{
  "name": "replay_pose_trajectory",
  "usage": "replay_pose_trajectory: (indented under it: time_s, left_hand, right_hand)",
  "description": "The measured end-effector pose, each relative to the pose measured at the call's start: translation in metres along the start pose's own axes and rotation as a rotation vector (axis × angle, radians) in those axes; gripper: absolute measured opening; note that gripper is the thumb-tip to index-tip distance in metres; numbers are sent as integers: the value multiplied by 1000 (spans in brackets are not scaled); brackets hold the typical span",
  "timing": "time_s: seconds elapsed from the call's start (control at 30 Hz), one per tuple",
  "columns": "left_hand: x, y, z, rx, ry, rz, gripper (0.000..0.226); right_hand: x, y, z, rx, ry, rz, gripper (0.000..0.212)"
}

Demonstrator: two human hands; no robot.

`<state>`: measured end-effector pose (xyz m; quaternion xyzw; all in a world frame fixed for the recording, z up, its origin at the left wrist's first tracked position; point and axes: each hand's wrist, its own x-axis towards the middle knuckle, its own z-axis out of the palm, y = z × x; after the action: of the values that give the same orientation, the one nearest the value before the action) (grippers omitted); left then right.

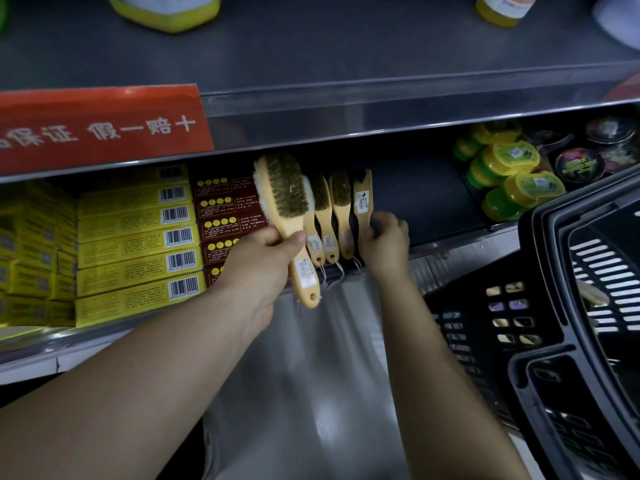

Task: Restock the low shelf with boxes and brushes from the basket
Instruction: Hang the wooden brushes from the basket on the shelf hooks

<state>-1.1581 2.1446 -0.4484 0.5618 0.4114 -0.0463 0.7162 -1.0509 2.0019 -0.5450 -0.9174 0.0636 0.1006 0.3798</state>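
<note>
Left hand (pixel 266 258): fingers and thumb are wrapped round the wooden handle of a held brush (pixel 287 199), head up and bristles facing the camera, just in front of the low shelf's front edge.
Right hand (pixel 385 241): fingers are curled round the handle of the end brush (pixel 363 202), the rightmost one standing on the shelf.
Brush row (pixel 341 209): wooden-handled brushes lean side by side at the front edge of the low shelf (pixel 422 195), handles hanging over the lip, between the held brush and the end brush.
Boxes: yellow boxes (pixel 135 251) are stacked at the shelf's left end; dark red boxes (pixel 225 220) are stacked beside them, touching the brush row's left side.
Basket (pixel 554 341): black slotted plastic, at the right, below the shelf's right end; something pale shows through its slots, perhaps another brush.
Shelf's right end: green-and-yellow tubs (pixel 509 178), with dark round tins (pixel 581 164) just beyond.
Above: a red sign (pixel 100 126) hangs on the upper shelf's front edge.
</note>
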Motion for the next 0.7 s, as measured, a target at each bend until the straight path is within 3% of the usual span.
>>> replay_pose_trajectory:
  time_s: [0.03,0.17,0.23,0.33,0.4,0.53,0.6,0.7]
  left_hand:
    - [1,0,-1,-10,13,4,14]
    - [0,1,-1,-40,-1,41,17]
    - [0,1,2,0,-28,47,17]
    - [-2,0,7,75,-42,60,19]
    - [-4,1,9,135,-16,102,25]
    - [-7,6,8,186,-8,138,24]
    - [-7,7,7,189,-5,131,22]
    - [-7,7,8,187,-5,112,20]
  right_hand:
    - [-13,-9,-6,125,-71,-33,23]
    - [-73,-37,-28,557,-695,-86,24]
    - [-87,-39,-31,599,-780,-155,16]
    - [-80,-29,-32,664,-672,-79,20]
    - [-64,-15,-32,680,-450,42,18]
    - [-17,11,-25,445,-7,210,11]
    - [6,19,-21,336,63,241,12]
    - [28,26,-13,114,14,227,17]
